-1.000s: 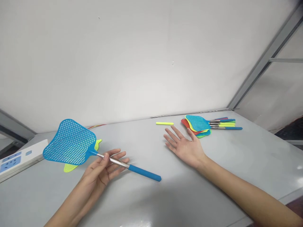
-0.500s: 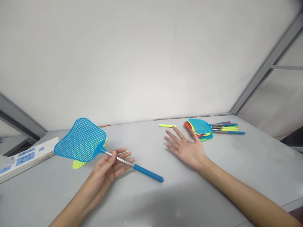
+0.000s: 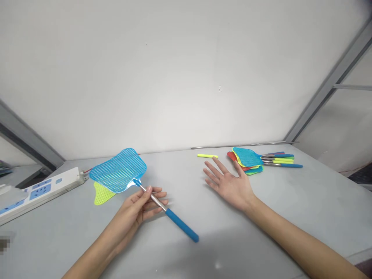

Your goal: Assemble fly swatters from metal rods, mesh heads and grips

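Observation:
My left hand (image 3: pixel 139 207) pinches the metal shaft of a blue fly swatter (image 3: pixel 120 170) between thumb and fingers, its mesh head tilted over the table and its blue grip (image 3: pixel 182 229) pointing toward me. Under the head lies a yellow-green swatter head (image 3: pixel 101 193). My right hand (image 3: pixel 229 185) rests palm up on the grey table (image 3: pixel 290 201), fingers spread, holding nothing. Just beyond it sits a stack of several coloured fly swatters (image 3: pixel 250 159) with handles pointing right.
A yellow-green handle sleeve (image 3: pixel 207 156) lies near the wall. A thin metal rod (image 3: pixel 241 144) runs along the table's back edge. A white power strip (image 3: pixel 35 192) with blue sockets sits at the left. A white wall stands behind the table.
The blue swatter's head has swung right and tilted flatter in my left hand, its grip now lower. The view has shifted left a little. My right hand has stayed put.

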Motion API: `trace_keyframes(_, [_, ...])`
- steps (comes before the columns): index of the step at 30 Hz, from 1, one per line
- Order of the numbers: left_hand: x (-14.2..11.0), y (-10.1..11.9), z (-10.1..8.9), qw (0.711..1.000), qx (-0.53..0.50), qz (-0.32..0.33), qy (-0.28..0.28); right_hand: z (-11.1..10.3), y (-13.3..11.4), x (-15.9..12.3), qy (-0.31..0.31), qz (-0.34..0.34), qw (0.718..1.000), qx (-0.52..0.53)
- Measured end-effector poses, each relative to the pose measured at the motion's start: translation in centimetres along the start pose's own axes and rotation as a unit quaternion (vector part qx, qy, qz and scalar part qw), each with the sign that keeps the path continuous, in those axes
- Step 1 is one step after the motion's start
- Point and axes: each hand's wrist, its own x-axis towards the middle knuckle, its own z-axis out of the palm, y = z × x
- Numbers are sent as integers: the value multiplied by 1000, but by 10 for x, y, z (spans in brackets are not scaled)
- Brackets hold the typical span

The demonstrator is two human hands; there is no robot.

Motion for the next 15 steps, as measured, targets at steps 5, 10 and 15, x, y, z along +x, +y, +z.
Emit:
trace_keyframes(5, [0, -2, 5, 996, 36, -81, -13, 1, 2, 0, 17, 0, 1000, -13])
trace_keyframes(10, [8, -13, -1, 978, 187, -96, 15, 1, 4, -1, 20, 14, 1000, -14])
trace_keyframes(15, [15, -15, -2, 957, 270, -101, -20, -4, 8, -1, -1, 44, 999, 5])
